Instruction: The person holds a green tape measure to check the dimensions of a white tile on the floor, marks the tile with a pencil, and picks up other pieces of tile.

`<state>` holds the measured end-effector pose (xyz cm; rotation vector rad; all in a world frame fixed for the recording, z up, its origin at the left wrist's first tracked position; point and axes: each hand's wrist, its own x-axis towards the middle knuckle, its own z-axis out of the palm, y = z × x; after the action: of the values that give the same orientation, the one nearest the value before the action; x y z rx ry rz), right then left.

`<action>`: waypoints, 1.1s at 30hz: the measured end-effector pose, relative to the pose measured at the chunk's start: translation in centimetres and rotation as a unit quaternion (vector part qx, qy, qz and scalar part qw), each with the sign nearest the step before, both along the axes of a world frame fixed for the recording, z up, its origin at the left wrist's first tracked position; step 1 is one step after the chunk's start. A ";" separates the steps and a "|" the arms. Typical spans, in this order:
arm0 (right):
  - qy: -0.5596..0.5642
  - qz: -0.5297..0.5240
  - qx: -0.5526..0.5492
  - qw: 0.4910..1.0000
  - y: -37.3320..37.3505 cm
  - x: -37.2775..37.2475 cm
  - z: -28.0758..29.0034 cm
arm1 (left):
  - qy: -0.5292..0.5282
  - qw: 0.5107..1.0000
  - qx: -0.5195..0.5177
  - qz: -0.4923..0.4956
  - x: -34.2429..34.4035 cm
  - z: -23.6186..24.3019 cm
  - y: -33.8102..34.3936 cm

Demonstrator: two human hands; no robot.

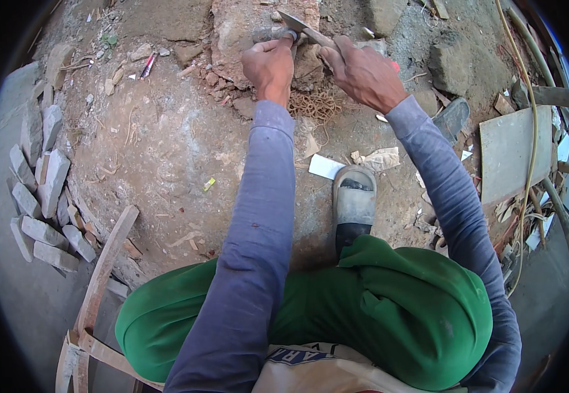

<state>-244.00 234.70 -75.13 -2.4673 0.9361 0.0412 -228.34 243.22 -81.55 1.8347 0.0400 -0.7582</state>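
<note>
Dusty, rubble-strewn ground (160, 144) fills the view, with broken masonry (245, 29) at 12 o'clock. Grey stone pieces (42, 196) line the 9 o'clock edge, a wooden frame (101, 275) sits at 7 o'clock, and a flat grey slab (510, 154) beside a yellow cord (532, 131) lies at 3 o'clock. A tangle of brown wire (314, 105) sits just below the hands, and a grey sandal (354, 203) rests near the centre beside scraps of paper (327, 167).

Nothing blocks the hammer (307, 31) — it lies at 12 o'clock against the masonry, its long axis running from 10 o'clock down toward 4 o'clock, metal head up-left. The right hand (363, 72) is clenched around its handle. The left hand (270, 65) is curled closed against the masonry beside the head; what it grips cannot be told.
</note>
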 end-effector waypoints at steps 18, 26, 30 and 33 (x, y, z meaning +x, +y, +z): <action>-0.035 -0.011 0.019 0.999 1.6 -0.2 0.5 | 0.008 0.999 -0.037 -0.020 0.3 0.8 1.1; -0.043 0.001 -0.040 0.998 0.6 0.1 -0.4 | -0.008 0.999 -0.049 -0.008 0.6 -0.1 0.6; -0.093 -0.008 -0.039 0.995 1.9 -0.7 0.3 | 0.032 0.997 -0.074 -0.004 -0.3 1.2 0.8; 0.009 0.005 -0.062 0.998 1.0 -0.7 -1.1 | 0.015 0.999 -0.020 -0.021 -0.2 0.8 0.3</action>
<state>-244.71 235.72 -76.22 -2.5900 0.9617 0.0085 -228.55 243.54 -80.70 1.7900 0.0060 -0.8108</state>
